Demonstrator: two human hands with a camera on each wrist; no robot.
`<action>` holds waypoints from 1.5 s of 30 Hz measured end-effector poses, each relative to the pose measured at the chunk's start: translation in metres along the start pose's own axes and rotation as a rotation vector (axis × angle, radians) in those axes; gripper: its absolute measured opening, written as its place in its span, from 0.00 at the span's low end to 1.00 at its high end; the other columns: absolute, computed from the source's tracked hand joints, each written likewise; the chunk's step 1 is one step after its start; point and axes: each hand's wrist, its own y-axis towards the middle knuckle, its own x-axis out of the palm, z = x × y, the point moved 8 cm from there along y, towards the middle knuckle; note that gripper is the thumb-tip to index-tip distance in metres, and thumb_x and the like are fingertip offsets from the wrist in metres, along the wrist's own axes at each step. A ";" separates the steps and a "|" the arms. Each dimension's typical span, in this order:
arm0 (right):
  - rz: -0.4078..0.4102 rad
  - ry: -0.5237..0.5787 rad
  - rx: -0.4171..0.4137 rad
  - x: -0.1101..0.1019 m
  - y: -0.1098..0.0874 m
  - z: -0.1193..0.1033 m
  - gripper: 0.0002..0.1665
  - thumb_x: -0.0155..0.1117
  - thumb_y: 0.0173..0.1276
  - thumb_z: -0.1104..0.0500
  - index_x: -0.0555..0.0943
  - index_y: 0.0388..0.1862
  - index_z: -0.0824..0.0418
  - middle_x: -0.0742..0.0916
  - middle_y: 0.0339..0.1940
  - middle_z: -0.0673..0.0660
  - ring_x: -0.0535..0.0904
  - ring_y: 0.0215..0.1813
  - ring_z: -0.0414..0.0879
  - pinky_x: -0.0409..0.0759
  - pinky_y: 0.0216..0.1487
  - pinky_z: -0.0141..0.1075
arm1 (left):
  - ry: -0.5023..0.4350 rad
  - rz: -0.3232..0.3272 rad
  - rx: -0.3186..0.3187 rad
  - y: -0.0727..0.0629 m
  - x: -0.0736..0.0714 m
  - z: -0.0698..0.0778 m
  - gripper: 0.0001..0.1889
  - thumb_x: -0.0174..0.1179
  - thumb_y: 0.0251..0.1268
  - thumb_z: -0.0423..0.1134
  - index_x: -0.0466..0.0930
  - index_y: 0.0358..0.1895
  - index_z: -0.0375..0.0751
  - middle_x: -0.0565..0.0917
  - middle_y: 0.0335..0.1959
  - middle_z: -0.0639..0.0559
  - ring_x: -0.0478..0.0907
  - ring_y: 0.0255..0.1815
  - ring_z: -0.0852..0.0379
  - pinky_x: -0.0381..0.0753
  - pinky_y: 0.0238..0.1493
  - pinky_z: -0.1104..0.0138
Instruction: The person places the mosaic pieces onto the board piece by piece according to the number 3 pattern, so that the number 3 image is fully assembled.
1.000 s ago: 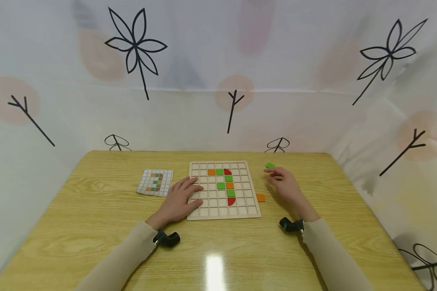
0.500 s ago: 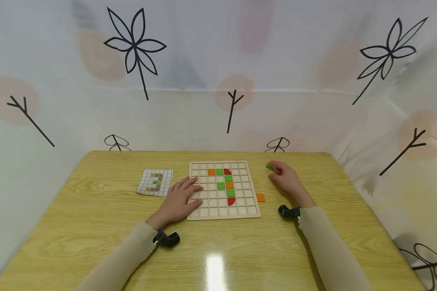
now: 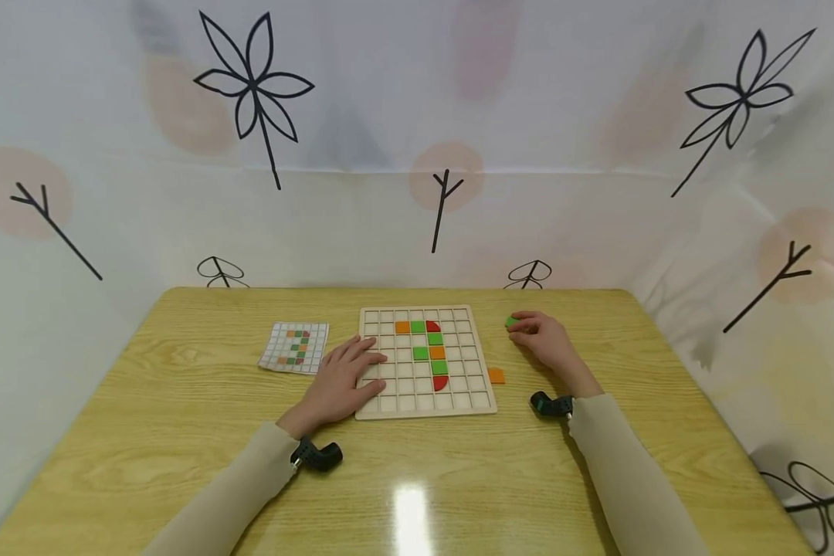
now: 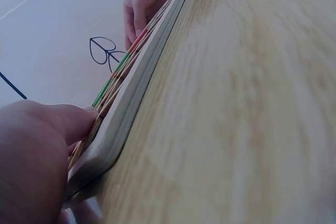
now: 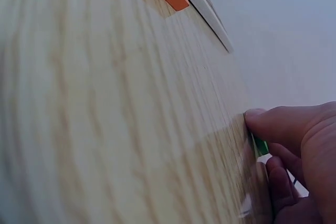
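My left hand (image 3: 340, 386) lies spread on the left edge of a wooden grid board (image 3: 472, 400), its fingers over the empty squares. Past the board's right side, my right hand (image 3: 545, 344) pinches a green square tile (image 3: 510, 321) between thumb and fingers, low over the table. In the right wrist view the fingers partly cover this green tile (image 5: 260, 145). Set in the board are several green tiles (image 3: 435, 339), two orange tiles (image 3: 437, 353) and two red rounded-corner tiles (image 3: 441, 383). A loose orange tile (image 3: 496, 376) lies by the board's right edge.
Left of the board, close to the left fingertips, a paper card (image 3: 269, 360) shows a coloured pattern on a grid. Everything rests on a wooden table (image 3: 181, 401). A patterned cloth (image 3: 361, 232) hangs behind the table and at its sides.
My right hand has reached the loose green tile, taken it between thumb and fingers, and drawn it slightly nearer. The left hand and the board stay in place.
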 end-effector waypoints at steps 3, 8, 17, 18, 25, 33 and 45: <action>0.007 0.005 0.001 -0.001 0.000 -0.001 0.11 0.65 0.71 0.64 0.86 0.46 0.72 0.77 0.66 0.66 0.75 0.60 0.63 0.71 0.61 0.56 | 0.002 -0.005 -0.006 0.000 0.001 -0.001 0.22 0.57 0.73 0.53 0.77 0.65 0.50 0.62 0.76 0.46 0.50 0.79 0.42 0.49 0.70 0.38; 0.027 0.036 0.012 -0.001 -0.002 0.002 0.11 0.65 0.71 0.63 0.86 0.45 0.71 0.78 0.65 0.66 0.73 0.63 0.63 0.70 0.63 0.56 | -0.003 -0.005 -0.005 0.000 0.000 0.000 0.22 0.56 0.73 0.53 0.77 0.65 0.49 0.63 0.76 0.45 0.50 0.78 0.41 0.50 0.70 0.38; 0.087 0.053 0.032 -0.002 -0.004 0.006 0.12 0.67 0.70 0.61 0.86 0.50 0.65 0.84 0.55 0.64 0.79 0.54 0.58 0.75 0.56 0.52 | -0.003 -0.003 -0.005 0.000 0.000 0.001 0.22 0.58 0.73 0.52 0.77 0.64 0.48 0.63 0.76 0.44 0.50 0.78 0.40 0.50 0.69 0.37; 0.089 0.043 0.032 -0.002 -0.004 0.006 0.13 0.67 0.70 0.61 0.86 0.51 0.64 0.84 0.54 0.64 0.79 0.53 0.58 0.75 0.56 0.52 | -0.004 -0.002 -0.004 0.000 0.000 0.001 0.22 0.58 0.73 0.52 0.77 0.64 0.48 0.63 0.76 0.44 0.50 0.78 0.40 0.50 0.69 0.37; 0.064 0.020 0.025 0.001 -0.004 0.003 0.20 0.69 0.67 0.62 0.84 0.57 0.65 0.83 0.57 0.66 0.78 0.53 0.57 0.76 0.54 0.51 | -0.003 -0.004 -0.007 0.000 0.001 0.000 0.22 0.58 0.73 0.52 0.77 0.65 0.48 0.62 0.76 0.45 0.50 0.78 0.41 0.50 0.70 0.38; -0.028 -0.005 0.021 0.004 -0.006 -0.009 0.23 0.68 0.68 0.61 0.81 0.61 0.64 0.83 0.55 0.64 0.79 0.53 0.57 0.78 0.53 0.52 | -0.001 -0.014 -0.017 0.000 0.002 -0.002 0.22 0.56 0.74 0.53 0.76 0.65 0.50 0.62 0.77 0.47 0.49 0.79 0.42 0.49 0.70 0.39; -0.045 -0.054 -0.079 0.019 -0.015 -0.050 0.17 0.71 0.64 0.61 0.87 0.52 0.62 0.85 0.45 0.58 0.75 0.38 0.49 0.74 0.36 0.41 | -0.001 -0.022 -0.018 0.000 0.003 -0.003 0.22 0.55 0.74 0.54 0.76 0.66 0.51 0.62 0.77 0.47 0.48 0.79 0.43 0.48 0.71 0.39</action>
